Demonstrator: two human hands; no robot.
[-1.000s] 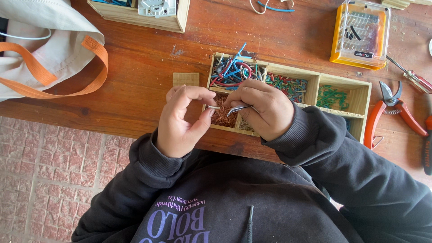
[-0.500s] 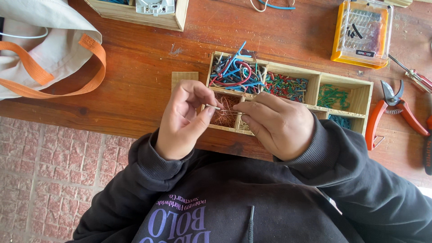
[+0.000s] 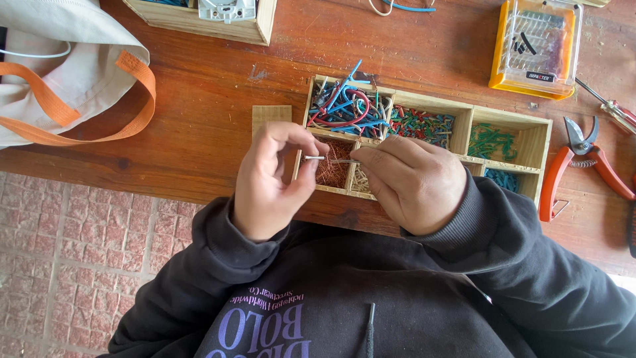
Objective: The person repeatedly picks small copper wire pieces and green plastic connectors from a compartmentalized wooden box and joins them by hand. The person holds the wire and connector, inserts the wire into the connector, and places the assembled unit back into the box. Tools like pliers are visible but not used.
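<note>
Pinching thin wire piece between left hand and right hand fingertips; looking light, bendy, slippery — gripping at both ends.

Wire ends hidden in both hands' fingers; pruning shears partly cut off.

The person wears a black hoodie with long sleeves. Each sleeve ends in a ribbed knit cuff, the one at the right hand showing its ribs plainly, the one at the left hand pushed into soft folds. Below the hands, the chest carries large lilac lettering with a line of small pale print above it. A black drawcord hangs just right of the lettering. Both hands are bare.
</note>
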